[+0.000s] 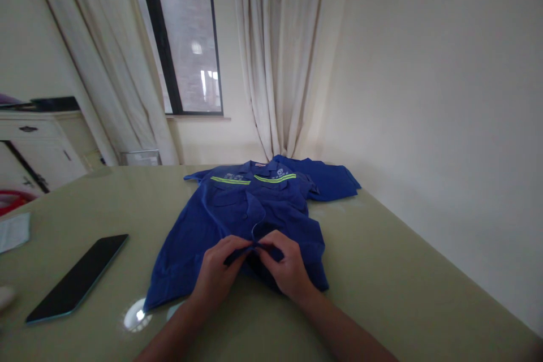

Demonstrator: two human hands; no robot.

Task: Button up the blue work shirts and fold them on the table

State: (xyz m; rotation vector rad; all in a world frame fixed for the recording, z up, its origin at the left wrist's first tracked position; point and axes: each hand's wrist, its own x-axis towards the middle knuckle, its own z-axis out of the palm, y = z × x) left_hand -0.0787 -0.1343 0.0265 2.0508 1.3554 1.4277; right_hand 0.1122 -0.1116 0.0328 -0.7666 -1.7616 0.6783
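A dark blue work shirt (271, 201) lies front side up on the table, collar at the far end. Yellow-green stripes and pale lettering run across its chest. Both hands meet at the lower front opening, where the cloth is lifted a little. My left hand (223, 263) pinches one front edge between thumb and fingers. From the other side, my right hand (286, 260) pinches the opposite edge, its fingertips touching or nearly touching the left ones. Whether a button sits between the fingertips is hidden.
Another folded blue garment (333, 178) lies behind the shirt at right. A black tablet-like device (78, 277) rests on the pale green table (403, 294) at left, with a white paper (14, 232) beyond it. A wall (445, 96) borders the table's right side.
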